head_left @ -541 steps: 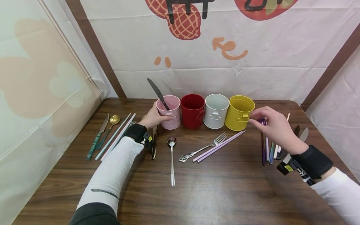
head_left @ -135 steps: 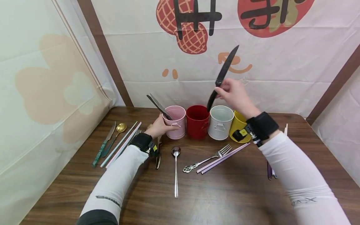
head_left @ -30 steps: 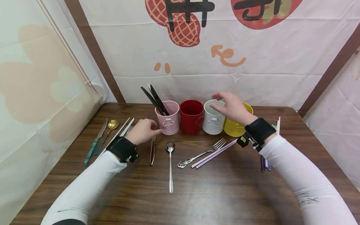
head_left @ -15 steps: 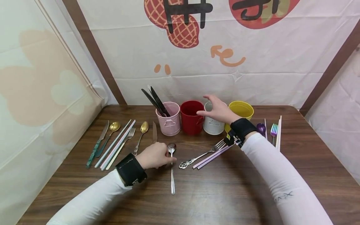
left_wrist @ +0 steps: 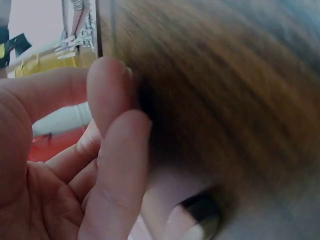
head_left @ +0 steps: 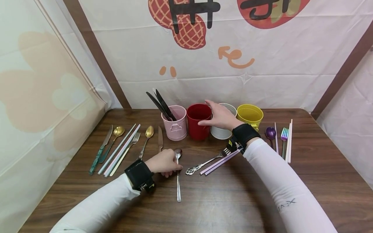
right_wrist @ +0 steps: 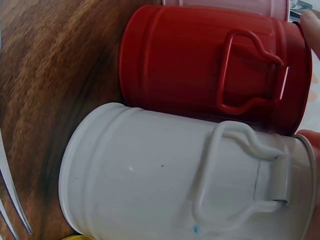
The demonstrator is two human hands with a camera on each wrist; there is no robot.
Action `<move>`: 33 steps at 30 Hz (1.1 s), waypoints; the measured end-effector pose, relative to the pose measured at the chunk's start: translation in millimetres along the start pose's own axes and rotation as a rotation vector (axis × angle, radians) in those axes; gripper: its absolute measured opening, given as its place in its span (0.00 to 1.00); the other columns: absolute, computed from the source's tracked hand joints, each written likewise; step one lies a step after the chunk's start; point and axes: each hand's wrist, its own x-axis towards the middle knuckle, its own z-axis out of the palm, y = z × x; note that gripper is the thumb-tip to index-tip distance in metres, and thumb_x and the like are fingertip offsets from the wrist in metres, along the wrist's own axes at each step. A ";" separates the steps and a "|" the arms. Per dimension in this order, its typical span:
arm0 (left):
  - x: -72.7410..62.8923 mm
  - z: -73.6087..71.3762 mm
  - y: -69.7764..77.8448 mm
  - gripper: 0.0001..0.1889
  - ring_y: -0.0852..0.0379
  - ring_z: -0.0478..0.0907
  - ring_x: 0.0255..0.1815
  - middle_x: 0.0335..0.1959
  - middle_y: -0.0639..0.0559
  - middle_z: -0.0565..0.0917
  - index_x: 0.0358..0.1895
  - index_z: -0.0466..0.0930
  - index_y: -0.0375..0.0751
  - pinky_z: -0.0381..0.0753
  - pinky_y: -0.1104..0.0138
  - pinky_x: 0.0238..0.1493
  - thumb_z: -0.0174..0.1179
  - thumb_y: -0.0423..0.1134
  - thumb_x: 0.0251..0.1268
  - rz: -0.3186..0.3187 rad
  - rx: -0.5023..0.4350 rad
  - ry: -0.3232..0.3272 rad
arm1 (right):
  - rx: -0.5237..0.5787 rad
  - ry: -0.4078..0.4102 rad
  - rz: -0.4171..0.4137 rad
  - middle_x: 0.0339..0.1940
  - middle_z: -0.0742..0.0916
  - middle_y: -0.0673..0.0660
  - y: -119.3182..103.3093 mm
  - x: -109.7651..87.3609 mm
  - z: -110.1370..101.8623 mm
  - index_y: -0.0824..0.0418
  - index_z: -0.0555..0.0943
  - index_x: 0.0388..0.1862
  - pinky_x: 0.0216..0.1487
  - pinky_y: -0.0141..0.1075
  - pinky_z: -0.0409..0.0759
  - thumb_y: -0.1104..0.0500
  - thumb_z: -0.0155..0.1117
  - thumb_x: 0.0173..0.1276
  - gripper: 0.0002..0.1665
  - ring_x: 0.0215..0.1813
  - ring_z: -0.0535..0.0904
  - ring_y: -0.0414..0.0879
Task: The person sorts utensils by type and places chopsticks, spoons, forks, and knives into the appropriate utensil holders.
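My left hand [head_left: 164, 160] pinches the handle of a silver spoon [head_left: 178, 184] lying bowl-away on the table; in the left wrist view the thumb and finger [left_wrist: 122, 165] come together low over the wood. My right hand [head_left: 222, 117] is at the red bucket [head_left: 196, 129], thumb stretched before its front and fingers over the rim, spread apart. The right wrist view has the red bucket [right_wrist: 200, 65] beside the white bucket [right_wrist: 135, 175], with fingertips right at the rims. A pink bucket [head_left: 176, 131] to the left holds several knives [head_left: 163, 105], blades up.
The yellow bucket [head_left: 249, 113] ends the row. Left lie knives, gold spoons [head_left: 118, 131], chopsticks [head_left: 122, 150] and a fork [head_left: 135, 138]. An ornate fork [head_left: 201, 166] and lilac chopsticks [head_left: 220, 165] lie centre; a purple spoon [head_left: 270, 132], rainbow fork [head_left: 284, 134] and chopsticks lie right.
More knives, including the black serrated one, now stand in the pink bucket. My left hand has left that bucket and taken the silver spoon's handle; my right hand has moved left to the red bucket.
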 end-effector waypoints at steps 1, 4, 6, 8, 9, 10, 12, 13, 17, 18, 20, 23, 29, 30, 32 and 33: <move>0.6 -0.4 -0.8 0.18 0.60 0.75 0.08 0.07 0.53 0.77 0.14 0.78 0.40 0.76 0.68 0.13 0.65 0.39 0.62 -0.018 -0.031 -0.011 | 0.006 0.005 0.006 0.70 0.72 0.60 0.4 -0.2 0.6 0.63 0.58 0.74 0.66 0.49 0.66 0.35 0.71 0.54 0.59 0.67 0.68 0.54; 1.4 -1.4 -3.2 0.17 0.61 0.76 0.09 0.09 0.52 0.78 0.15 0.79 0.38 0.78 0.67 0.14 0.65 0.38 0.62 -0.063 -0.121 -0.033 | 0.020 0.023 0.012 0.69 0.72 0.59 1.1 -0.6 1.8 0.62 0.58 0.74 0.65 0.48 0.68 0.35 0.71 0.55 0.57 0.66 0.69 0.53; 1.3 -2.4 -4.5 0.17 0.62 0.76 0.09 0.09 0.51 0.78 0.15 0.79 0.36 0.78 0.68 0.14 0.64 0.37 0.62 -0.089 -0.180 -0.045 | 0.024 0.033 0.016 0.69 0.72 0.59 1.0 -0.7 2.0 0.63 0.58 0.73 0.64 0.48 0.69 0.36 0.71 0.55 0.57 0.65 0.70 0.53; 1.1 -3.3 -5.9 0.16 0.62 0.76 0.10 0.10 0.51 0.78 0.16 0.80 0.35 0.78 0.68 0.15 0.64 0.36 0.62 -0.105 -0.233 -0.054 | 0.029 0.039 0.022 0.69 0.72 0.59 0.7 -0.9 1.9 0.62 0.57 0.73 0.63 0.48 0.70 0.36 0.71 0.55 0.57 0.65 0.70 0.53; 0.8 -3.9 -6.4 0.16 0.62 0.76 0.10 0.10 0.51 0.78 0.16 0.80 0.34 0.78 0.69 0.15 0.63 0.35 0.62 -0.113 -0.258 -0.059 | 0.033 0.040 0.028 0.69 0.72 0.59 0.5 -0.9 1.8 0.62 0.57 0.74 0.63 0.49 0.70 0.36 0.72 0.55 0.57 0.66 0.70 0.53; 0.6 -4.3 -7.1 0.15 0.63 0.76 0.10 0.10 0.51 0.78 0.17 0.80 0.34 0.79 0.69 0.16 0.63 0.35 0.62 -0.122 -0.281 -0.062 | 0.038 0.041 0.035 0.69 0.72 0.59 0.1 -0.9 1.7 0.62 0.57 0.74 0.63 0.49 0.70 0.36 0.72 0.55 0.57 0.66 0.70 0.52; 0.1 -4.6 -8.1 0.14 0.63 0.76 0.11 0.11 0.51 0.79 0.19 0.81 0.33 0.79 0.69 0.17 0.62 0.34 0.62 -0.134 -0.323 -0.066 | 0.049 0.044 0.049 0.70 0.72 0.59 -0.4 -1.2 1.7 0.61 0.56 0.74 0.63 0.49 0.70 0.37 0.72 0.54 0.58 0.66 0.70 0.52; -0.3 -4.7 -8.7 0.13 0.62 0.77 0.11 0.11 0.51 0.79 0.20 0.81 0.32 0.80 0.69 0.18 0.62 0.34 0.63 -0.143 -0.342 -0.065 | 0.056 0.044 0.057 0.70 0.72 0.59 -0.7 -1.3 1.8 0.60 0.56 0.74 0.62 0.50 0.71 0.37 0.73 0.54 0.58 0.66 0.70 0.52; -2.5 -4.1 -11.2 0.12 0.61 0.78 0.13 0.13 0.49 0.81 0.22 0.83 0.32 0.81 0.68 0.20 0.61 0.33 0.64 -0.162 -0.371 -0.059 | 0.079 0.042 0.081 0.70 0.72 0.58 -1.2 -1.9 3.2 0.59 0.55 0.74 0.61 0.50 0.72 0.38 0.74 0.53 0.58 0.65 0.71 0.53; -3.5 -4.4 -11.4 0.12 0.61 0.78 0.13 0.13 0.49 0.81 0.22 0.83 0.32 0.81 0.68 0.20 0.60 0.33 0.64 -0.162 -0.373 -0.055 | 0.085 0.040 0.083 0.70 0.72 0.58 -1.2 -2.0 3.6 0.59 0.54 0.74 0.61 0.51 0.72 0.38 0.74 0.53 0.59 0.65 0.71 0.53; -5.3 -5.8 -12.5 0.12 0.61 0.79 0.14 0.13 0.48 0.81 0.23 0.83 0.32 0.81 0.67 0.21 0.60 0.32 0.65 -0.149 -0.370 -0.048 | 0.091 0.037 0.089 0.70 0.72 0.58 -0.9 -1.9 4.4 0.58 0.54 0.74 0.61 0.51 0.72 0.38 0.74 0.53 0.59 0.65 0.71 0.53; -9.6 -10.8 -12.4 0.11 0.60 0.79 0.15 0.14 0.48 0.81 0.24 0.83 0.30 0.82 0.67 0.21 0.59 0.31 0.64 -0.107 -0.379 -0.031 | 0.093 0.037 0.090 0.70 0.72 0.58 -0.5 -1.3 4.9 0.58 0.53 0.74 0.61 0.52 0.72 0.38 0.74 0.53 0.59 0.65 0.71 0.53; -18.4 -28.7 -8.7 0.10 0.58 0.80 0.17 0.15 0.48 0.81 0.28 0.82 0.27 0.83 0.63 0.23 0.59 0.31 0.66 -0.003 -0.376 0.012 | 0.094 0.036 0.092 0.70 0.72 0.58 0.0 -0.4 4.6 0.57 0.53 0.74 0.60 0.53 0.72 0.38 0.74 0.52 0.60 0.65 0.70 0.53; -19.5 -32.9 -7.1 0.10 0.57 0.81 0.17 0.16 0.48 0.81 0.28 0.82 0.28 0.83 0.62 0.24 0.59 0.31 0.66 0.014 -0.368 0.020 | 0.093 0.037 0.092 0.70 0.72 0.58 0.1 -0.3 4.7 0.57 0.53 0.74 0.60 0.53 0.72 0.38 0.74 0.52 0.60 0.65 0.71 0.53; -21.5 -42.3 -2.4 0.10 0.54 0.82 0.18 0.16 0.48 0.81 0.27 0.81 0.29 0.84 0.59 0.26 0.59 0.31 0.67 0.053 -0.351 0.038 | 0.093 0.036 0.091 0.70 0.72 0.58 0.4 0.0 4.8 0.57 0.53 0.75 0.60 0.53 0.72 0.38 0.74 0.52 0.60 0.65 0.71 0.53; -22.6 -48.1 0.8 0.10 0.52 0.82 0.19 0.17 0.48 0.81 0.27 0.81 0.29 0.84 0.57 0.27 0.59 0.31 0.68 0.071 -0.343 0.047 | 0.093 0.036 0.091 0.70 0.72 0.58 0.6 0.2 4.8 0.57 0.53 0.75 0.60 0.53 0.72 0.38 0.74 0.52 0.60 0.65 0.71 0.53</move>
